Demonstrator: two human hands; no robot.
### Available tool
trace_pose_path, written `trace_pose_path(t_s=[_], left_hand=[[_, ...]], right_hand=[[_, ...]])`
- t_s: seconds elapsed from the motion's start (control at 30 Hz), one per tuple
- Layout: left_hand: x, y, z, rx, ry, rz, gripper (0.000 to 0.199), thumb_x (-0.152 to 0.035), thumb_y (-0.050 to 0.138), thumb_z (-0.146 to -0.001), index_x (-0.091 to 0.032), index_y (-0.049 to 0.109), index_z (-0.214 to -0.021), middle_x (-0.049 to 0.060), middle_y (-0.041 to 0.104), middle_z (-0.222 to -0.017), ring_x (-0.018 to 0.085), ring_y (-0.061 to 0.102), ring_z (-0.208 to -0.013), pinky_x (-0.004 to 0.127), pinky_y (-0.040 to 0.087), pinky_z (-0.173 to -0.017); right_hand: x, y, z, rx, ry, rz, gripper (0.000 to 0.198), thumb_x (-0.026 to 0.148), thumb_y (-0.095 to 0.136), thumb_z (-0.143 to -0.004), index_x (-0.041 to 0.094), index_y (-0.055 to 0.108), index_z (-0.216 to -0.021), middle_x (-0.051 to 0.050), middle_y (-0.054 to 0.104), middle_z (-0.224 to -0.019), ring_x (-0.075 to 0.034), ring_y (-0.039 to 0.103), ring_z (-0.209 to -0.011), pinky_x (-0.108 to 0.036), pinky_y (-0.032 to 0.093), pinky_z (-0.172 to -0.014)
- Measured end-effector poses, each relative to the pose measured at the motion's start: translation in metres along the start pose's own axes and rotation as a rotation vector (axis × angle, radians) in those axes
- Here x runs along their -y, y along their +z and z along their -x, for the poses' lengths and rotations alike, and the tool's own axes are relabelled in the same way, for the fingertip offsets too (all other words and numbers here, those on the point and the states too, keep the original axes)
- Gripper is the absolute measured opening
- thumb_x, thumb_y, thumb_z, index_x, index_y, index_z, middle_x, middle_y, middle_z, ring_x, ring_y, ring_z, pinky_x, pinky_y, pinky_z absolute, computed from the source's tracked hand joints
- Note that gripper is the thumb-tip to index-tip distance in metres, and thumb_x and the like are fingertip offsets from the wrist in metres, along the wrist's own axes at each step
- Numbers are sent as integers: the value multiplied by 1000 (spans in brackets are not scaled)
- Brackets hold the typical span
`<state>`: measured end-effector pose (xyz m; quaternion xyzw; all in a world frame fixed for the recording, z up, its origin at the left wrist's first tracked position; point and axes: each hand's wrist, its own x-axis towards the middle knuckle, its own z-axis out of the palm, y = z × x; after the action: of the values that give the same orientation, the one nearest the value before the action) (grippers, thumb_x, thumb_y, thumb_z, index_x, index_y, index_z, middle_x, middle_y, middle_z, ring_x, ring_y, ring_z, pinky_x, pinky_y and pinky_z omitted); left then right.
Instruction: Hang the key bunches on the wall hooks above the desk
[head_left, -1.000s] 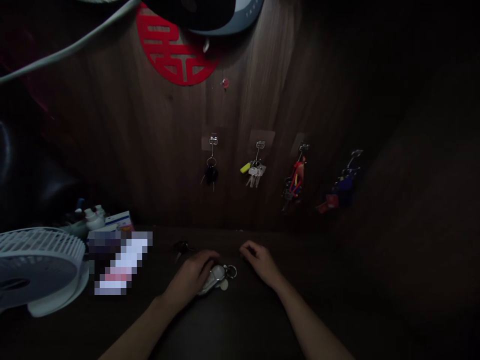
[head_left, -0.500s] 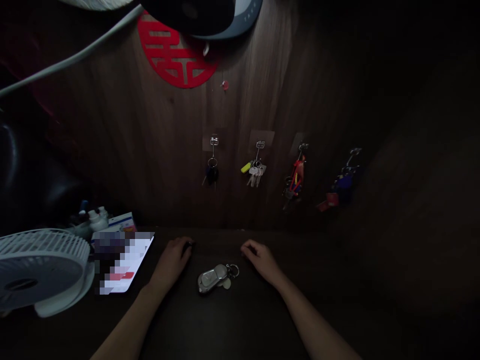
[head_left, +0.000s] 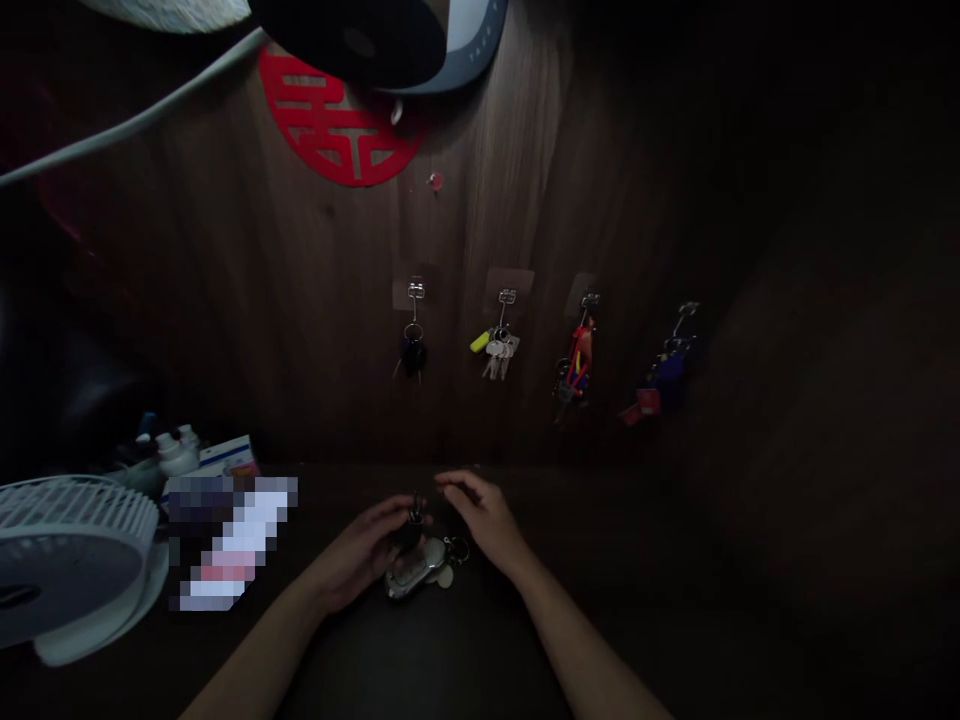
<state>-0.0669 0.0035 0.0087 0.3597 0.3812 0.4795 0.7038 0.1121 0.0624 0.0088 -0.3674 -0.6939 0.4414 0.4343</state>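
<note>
Left hand (head_left: 364, 550): fingers curled in, pinching a small black key bunch with a thin metal ring (head_left: 407, 532); can't tell if it touches the fob below.
Right hand (head_left: 484, 515): loosely bent, thumb and index barely parted, holding nothing I can see, just beside that bunch.
Silver fob: a rounded, silver metallic key fob with a ring (head_left: 409, 574) lies on the dark wood surface (head_left: 420, 660), a bit in front of its back edge.
Handling tip: imo pinch lightly near the ring, lift the bunch clear of the fob, and steady the ring with the right fingertips so nothing snags.
Lettering: the grey-blue rim of the black device up top (head_left: 480, 50) seems to start "TA", rest unreadable. Phone screen (head_left: 251, 525) is pixelated.
</note>
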Motion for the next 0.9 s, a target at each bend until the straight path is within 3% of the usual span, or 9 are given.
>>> trace_pose_path(t_s=[0.1,0.2,0.33,0.5,0.63,0.73,0.83,0.9], left_hand=[[2,4,0,88,-4,-9,26,-31,68,-77,-20,64,-100,4,65,-88,14,62,-72,20,38,-50],[4,4,-1,101,-2,-24,26,-32,68,-77,-20,66,-100,3,63,-85,14,61,-71,20,39,-50],[4,1,-2,42,1,-17,26,-33,69,-76,-20,66,-98,3,65,-88,14,63,-73,20,41,-54],[-2,0,-2,-68,99,-197,23,-37,63,-79,-19,68,-93,4,67,-92,19,63,-88,29,49,-74],[-6,7,-1,-209,278,-527,25,-36,56,-82,-22,67,-99,3,69,-102,22,60,-100,35,45,-89],[-6,16,0,-224,371,-675,23,-35,56,-80,-22,67,-95,2,71,-97,22,62,-95,33,47,-84],[-2,24,0,-208,395,-752,19,-36,55,-81,-22,67,-87,1,70,-83,20,63,-82,28,48,-74],[2,27,-1,-187,415,-762,18,-34,56,-81,-23,67,-88,0,70,-85,19,62,-82,27,47,-75]], right_hand=[[9,4,8,169,-19,-12,28,36,51,-86,27,63,-110,-2,65,-112,-18,59,-105,-33,44,-91],[7,4,12,216,-29,-38,25,36,54,-85,26,65,-106,-2,67,-106,-18,60,-101,-32,45,-88],[-3,3,10,96,-47,-102,17,35,58,-82,22,65,-88,-1,68,-91,-16,62,-86,-27,47,-77],[-5,1,10,-67,-32,-33,17,35,58,-80,20,61,-74,2,61,-69,-13,57,-67,-23,44,-61],[1,2,13,-97,-134,16,15,33,59,-80,20,61,-72,-1,62,-76,-16,59,-76,-27,45,-72],[5,5,14,-122,-217,51,12,31,60,-80,22,60,-72,-3,63,-86,-17,58,-86,-31,44,-80],[7,7,14,-166,-209,39,10,29,60,-80,22,59,-72,-3,62,-87,-17,57,-86,-31,43,-79],[7,8,14,-187,-201,26,11,28,60,-79,22,58,-71,-3,62,-86,-17,58,-85,-31,43,-78]])
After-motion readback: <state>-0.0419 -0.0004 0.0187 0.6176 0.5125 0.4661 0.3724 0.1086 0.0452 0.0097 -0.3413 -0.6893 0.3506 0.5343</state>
